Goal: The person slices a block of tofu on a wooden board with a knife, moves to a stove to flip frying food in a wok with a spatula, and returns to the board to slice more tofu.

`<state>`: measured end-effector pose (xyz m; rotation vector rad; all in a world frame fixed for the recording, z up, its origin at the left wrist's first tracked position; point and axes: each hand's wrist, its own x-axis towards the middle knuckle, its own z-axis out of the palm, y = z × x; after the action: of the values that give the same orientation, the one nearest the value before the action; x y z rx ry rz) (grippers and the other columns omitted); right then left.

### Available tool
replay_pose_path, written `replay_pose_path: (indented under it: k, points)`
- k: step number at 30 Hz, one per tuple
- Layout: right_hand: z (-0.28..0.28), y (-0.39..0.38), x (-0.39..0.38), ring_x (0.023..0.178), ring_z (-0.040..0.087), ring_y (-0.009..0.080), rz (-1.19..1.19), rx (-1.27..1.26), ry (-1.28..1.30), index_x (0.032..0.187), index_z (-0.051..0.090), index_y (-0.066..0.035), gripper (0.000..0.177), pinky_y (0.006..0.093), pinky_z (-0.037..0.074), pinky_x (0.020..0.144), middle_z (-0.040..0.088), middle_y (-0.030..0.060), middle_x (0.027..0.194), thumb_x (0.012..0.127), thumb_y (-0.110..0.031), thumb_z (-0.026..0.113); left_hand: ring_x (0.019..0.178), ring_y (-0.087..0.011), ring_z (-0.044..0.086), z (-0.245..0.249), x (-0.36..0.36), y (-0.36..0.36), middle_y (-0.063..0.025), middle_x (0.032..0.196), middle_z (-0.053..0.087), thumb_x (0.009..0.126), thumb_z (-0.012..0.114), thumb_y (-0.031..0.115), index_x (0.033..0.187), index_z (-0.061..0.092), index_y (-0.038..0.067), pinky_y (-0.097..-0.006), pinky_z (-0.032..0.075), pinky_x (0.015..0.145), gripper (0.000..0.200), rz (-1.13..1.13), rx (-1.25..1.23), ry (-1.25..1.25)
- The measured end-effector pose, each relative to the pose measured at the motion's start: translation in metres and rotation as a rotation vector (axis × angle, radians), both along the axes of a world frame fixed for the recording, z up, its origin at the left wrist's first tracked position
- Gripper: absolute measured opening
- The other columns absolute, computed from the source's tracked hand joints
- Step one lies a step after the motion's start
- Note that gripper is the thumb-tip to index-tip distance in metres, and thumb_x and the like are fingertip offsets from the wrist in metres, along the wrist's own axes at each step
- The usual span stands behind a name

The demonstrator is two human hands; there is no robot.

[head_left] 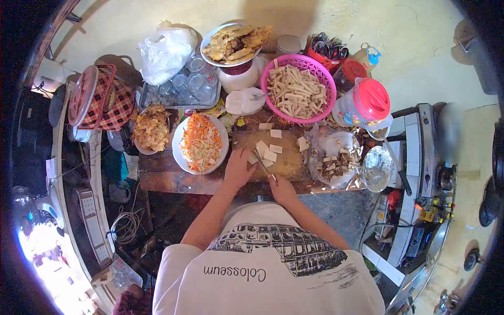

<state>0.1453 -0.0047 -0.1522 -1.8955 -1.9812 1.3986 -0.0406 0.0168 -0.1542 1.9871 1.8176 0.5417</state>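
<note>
On a brown wooden cutting board (292, 166), my left hand (240, 165) lies with its fingers bent together, the fingertips holding down a small white slice (252, 158). A knife (262, 163) is gripped in my right hand (282, 190), its blade angled up and left beside those fingertips. Just beyond the blade are several loose flat white slices (270, 155), roughly square. Left of my left hand stands a white plate (179, 155) heaped with shredded carrot and cabbage (200, 142).
Behind the board is a pink basket (333, 100) of pale sticks (296, 92). To the right sit a plastic bag of scraps (336, 165), a metal bowl (376, 168) and a pink-lidded jug (371, 101). Fried food (151, 127) and a tray of glasses (181, 100) are at left.
</note>
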Motion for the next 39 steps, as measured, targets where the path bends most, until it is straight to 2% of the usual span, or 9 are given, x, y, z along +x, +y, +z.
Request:
replay_pose_path:
  k: [5,10,17,23,31,35,37,39]
  points:
    - [0.011,0.0,-0.001,0.085,0.056,0.045,-0.008,0.061,-0.024,0.095,0.056,0.003,0.049,0.0499,0.043,0.076,0.059,0.0289,0.087,0.094,-0.041,0.034,0.104,-0.0359,0.045,-0.007,-0.001,-0.006,-0.0186,0.111,0.049,0.07,0.068,0.017,0.115,0.045,-0.001,-0.0411,0.039,0.092,0.054,0.021,0.017,-0.023]
    - [0.008,0.002,-0.001,0.085,0.057,0.044,0.032,0.06,-0.033,0.095,0.057,0.003,0.05,0.0507,0.044,0.077,0.06,0.0288,0.088,0.094,-0.039,0.031,0.105,-0.035,0.045,-0.008,-0.002,-0.007,-0.0182,0.111,0.05,0.07,0.068,0.017,0.113,0.046,0.0,-0.0406,0.039,0.092,0.051,0.029,0.063,-0.038]
    - [-0.001,0.002,-0.001,0.081,0.057,0.0448,0.056,0.056,-0.084,0.09,0.058,0.003,0.048,0.0508,0.044,0.073,0.059,0.0286,0.083,0.094,-0.039,0.033,0.106,-0.0351,0.045,-0.004,-0.002,-0.004,-0.0188,0.11,0.051,0.07,0.068,0.018,0.113,0.047,-0.001,-0.0405,0.039,0.093,0.051,0.037,-0.034,-0.024]
    - [0.024,0.008,-0.004,0.084,0.059,0.0422,0.086,0.029,-0.115,0.096,0.057,0.003,0.052,0.051,0.046,0.075,0.061,0.0273,0.086,0.095,-0.04,0.029,0.105,-0.0353,0.046,-0.008,-0.002,-0.005,-0.019,0.108,0.052,0.07,0.068,0.018,0.116,0.046,0.0,-0.041,0.039,0.092,0.054,0.044,-0.028,-0.032]
    - [0.008,0.007,-0.002,0.081,0.06,0.0424,0.103,0.059,-0.105,0.096,0.057,0.004,0.05,0.0509,0.046,0.074,0.061,0.0269,0.084,0.094,-0.039,0.031,0.104,-0.0351,0.046,-0.008,-0.004,-0.004,-0.0195,0.106,0.052,0.07,0.068,0.018,0.118,0.045,0.0,-0.0411,0.038,0.093,0.056,0.02,-0.005,-0.043]
    - [0.008,0.009,-0.002,0.081,0.06,0.0425,0.121,0.044,-0.116,0.094,0.057,0.003,0.049,0.0513,0.046,0.075,0.061,0.0269,0.083,0.094,-0.038,0.031,0.107,-0.0352,0.045,-0.005,-0.003,-0.002,-0.0202,0.11,0.05,0.071,0.066,0.02,0.118,0.045,0.0,-0.0411,0.037,0.094,0.056,0.019,-0.042,-0.005]
    - [0.005,0.008,-0.003,0.079,0.059,0.0432,0.115,0.036,-0.129,0.09,0.056,0.003,0.047,0.0511,0.046,0.073,0.061,0.0278,0.081,0.094,-0.037,0.032,0.11,-0.0357,0.044,0.023,0.0,0.004,-0.0212,0.114,0.049,0.073,0.063,0.023,0.119,0.043,0.0,-0.0417,0.036,0.096,0.055,0.007,-0.138,0.011]
    - [0.005,0.008,-0.004,0.077,0.059,0.0435,0.117,0.042,-0.142,0.088,0.056,0.003,0.046,0.051,0.046,0.072,0.06,0.0283,0.08,0.094,-0.036,0.033,0.115,-0.0361,0.041,0.01,0.002,0.005,-0.0223,0.121,0.045,0.076,0.06,0.027,0.123,0.041,0.0,-0.0432,0.034,0.098,0.057,0.006,0.031,0.004]
